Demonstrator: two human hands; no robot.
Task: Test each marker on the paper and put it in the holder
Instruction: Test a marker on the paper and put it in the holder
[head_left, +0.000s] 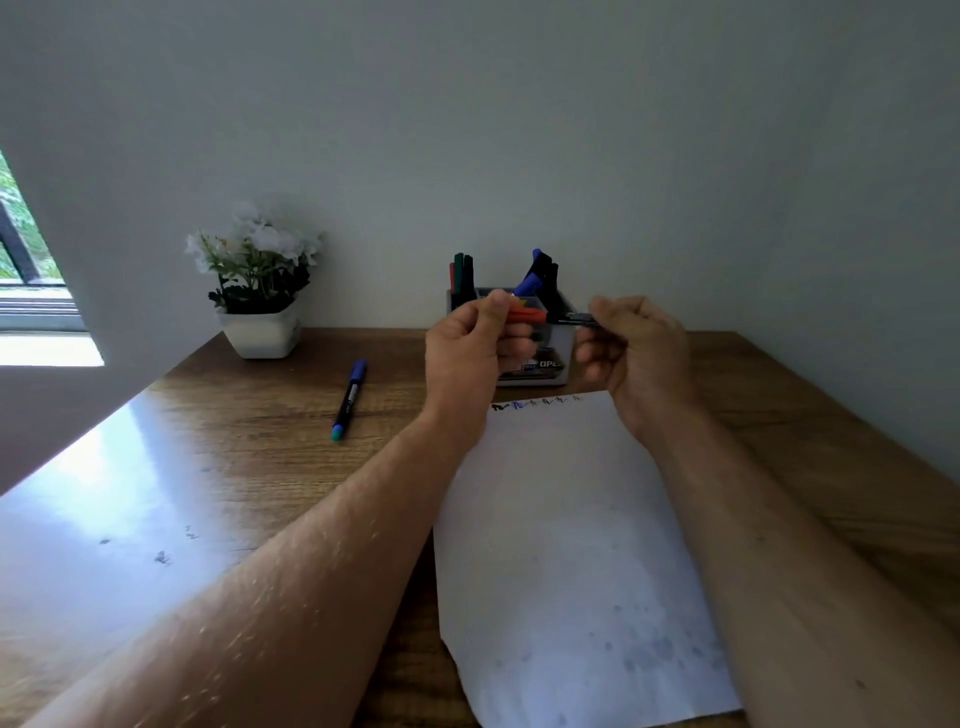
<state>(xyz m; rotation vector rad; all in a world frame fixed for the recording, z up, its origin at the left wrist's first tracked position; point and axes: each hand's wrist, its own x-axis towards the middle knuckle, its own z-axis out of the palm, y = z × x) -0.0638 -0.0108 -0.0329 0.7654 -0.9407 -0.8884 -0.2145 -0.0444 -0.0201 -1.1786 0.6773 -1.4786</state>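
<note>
While both hands hold one marker above the far edge of the paper: capping or uncapping underway, cannot tell which.

Left hand (470, 338): fingers clamped on the red cap (524, 314), thumb on top, curled tight.

Right hand (636, 345): fingers curled round the black barrel (574, 318), pinching it near the cap joint.

Marker position: held level in the air, in front of the holder (563, 338), well above the worktop (260, 415); cap and barrel touching or nearly so, joint blurred.

Holder: grey box at the wall, several markers already upright inside, blue one (530, 283) leaning; front partly hidden behind the hands.

Paper (561, 519): flat below the wrists, row of small test scribbles (537, 402) along the far edge, so most tests likely done.

Loose marker (349, 400): blue-capped, lying on the worktop left of the paper, apart from everything, probably still untested.

Risk, ink: if uncapped, bare tip close to left fingers; likely smear on skin from a jerky pull.

Risk, cap: half-seated cap if pushed off-axis; tip dries, cap drops in holder.

Risk, holder: hands just in front of it; knuckle bump could tip the leaning markers.

Risk, paper: unweighted sheet, forearm drag could shift it and spoil the scribble row.

Risk, skip: loose marker rolls or gets forgotten on the left.

Plant pot (260, 332): far left by the wall, out of the way.
</note>
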